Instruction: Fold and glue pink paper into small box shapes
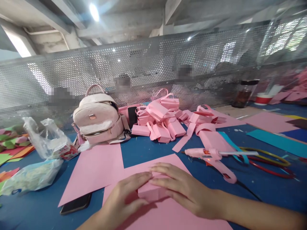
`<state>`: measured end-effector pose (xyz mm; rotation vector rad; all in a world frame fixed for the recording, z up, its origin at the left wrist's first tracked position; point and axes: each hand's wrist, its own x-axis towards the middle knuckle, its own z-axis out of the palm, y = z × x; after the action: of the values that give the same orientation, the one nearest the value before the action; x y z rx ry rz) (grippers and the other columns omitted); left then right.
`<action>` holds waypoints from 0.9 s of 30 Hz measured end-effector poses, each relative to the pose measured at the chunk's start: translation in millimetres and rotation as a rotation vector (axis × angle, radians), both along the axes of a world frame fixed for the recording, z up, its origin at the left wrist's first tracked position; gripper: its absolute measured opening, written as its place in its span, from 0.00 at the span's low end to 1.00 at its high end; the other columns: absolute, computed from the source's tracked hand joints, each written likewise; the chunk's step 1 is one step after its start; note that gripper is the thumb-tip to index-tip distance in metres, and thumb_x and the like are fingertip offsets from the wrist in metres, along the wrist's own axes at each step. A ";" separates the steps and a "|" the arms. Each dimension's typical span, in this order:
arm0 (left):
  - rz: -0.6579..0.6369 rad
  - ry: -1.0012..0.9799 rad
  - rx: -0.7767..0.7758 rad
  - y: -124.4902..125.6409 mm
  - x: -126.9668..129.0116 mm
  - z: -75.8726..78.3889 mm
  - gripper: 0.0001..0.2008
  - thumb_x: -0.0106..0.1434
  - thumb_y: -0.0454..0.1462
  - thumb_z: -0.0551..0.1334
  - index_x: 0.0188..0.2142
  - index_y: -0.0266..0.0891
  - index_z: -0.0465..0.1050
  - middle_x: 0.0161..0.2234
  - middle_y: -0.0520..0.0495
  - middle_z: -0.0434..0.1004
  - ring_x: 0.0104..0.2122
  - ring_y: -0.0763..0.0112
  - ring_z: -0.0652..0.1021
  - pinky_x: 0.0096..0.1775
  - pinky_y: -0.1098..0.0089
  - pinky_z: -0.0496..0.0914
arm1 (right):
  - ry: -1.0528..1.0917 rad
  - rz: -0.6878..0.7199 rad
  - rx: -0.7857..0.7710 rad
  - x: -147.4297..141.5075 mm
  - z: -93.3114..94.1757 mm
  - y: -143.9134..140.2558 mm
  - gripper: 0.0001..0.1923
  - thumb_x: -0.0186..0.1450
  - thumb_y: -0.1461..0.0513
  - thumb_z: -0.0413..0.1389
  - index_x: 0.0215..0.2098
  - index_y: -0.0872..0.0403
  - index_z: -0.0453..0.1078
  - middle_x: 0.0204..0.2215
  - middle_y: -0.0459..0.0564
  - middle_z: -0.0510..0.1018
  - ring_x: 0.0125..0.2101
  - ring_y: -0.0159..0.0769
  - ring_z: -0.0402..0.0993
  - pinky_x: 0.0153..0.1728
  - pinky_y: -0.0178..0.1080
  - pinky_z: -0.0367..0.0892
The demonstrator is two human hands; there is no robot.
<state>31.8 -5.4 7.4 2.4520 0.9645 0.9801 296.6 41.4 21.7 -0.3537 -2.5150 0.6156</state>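
Both hands, left hand [124, 198] and right hand [184, 188], flat (grip apart) on folded pink paper [151, 191].

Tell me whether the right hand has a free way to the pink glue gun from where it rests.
Probably yes. The right hand lies on the folded pink paper, and the glue gun lies just beyond it to the right on bare blue table, nothing between.

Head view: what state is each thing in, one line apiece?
Left hand: flat, pressing the pink fold.
Right hand: flat, pressing the same fold.
Pink fold: creased, lying on a pink sheet.
Glue gun: lying on its side, glue stick loaded.
Backpack: zipped, upright.
Phone: screen dark, partly under paper.
Paper baskets: finished, heaped.
Plastic bag: open, crumpled.
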 end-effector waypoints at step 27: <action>-0.112 0.053 0.151 -0.9 8.7 1.5 0.17 0.71 0.38 0.59 0.58 0.44 0.70 0.61 0.38 0.67 0.60 0.58 0.70 0.57 0.57 0.71 | 0.031 -0.136 -0.587 -5.1 -7.4 3.2 0.28 0.75 0.50 0.48 0.70 0.45 0.53 0.72 0.55 0.50 0.71 0.44 0.43 0.69 0.57 0.41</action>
<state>40.5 -6.2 8.9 2.6370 0.7849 0.9873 291.6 44.6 14.3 -0.7088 -2.2113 1.2861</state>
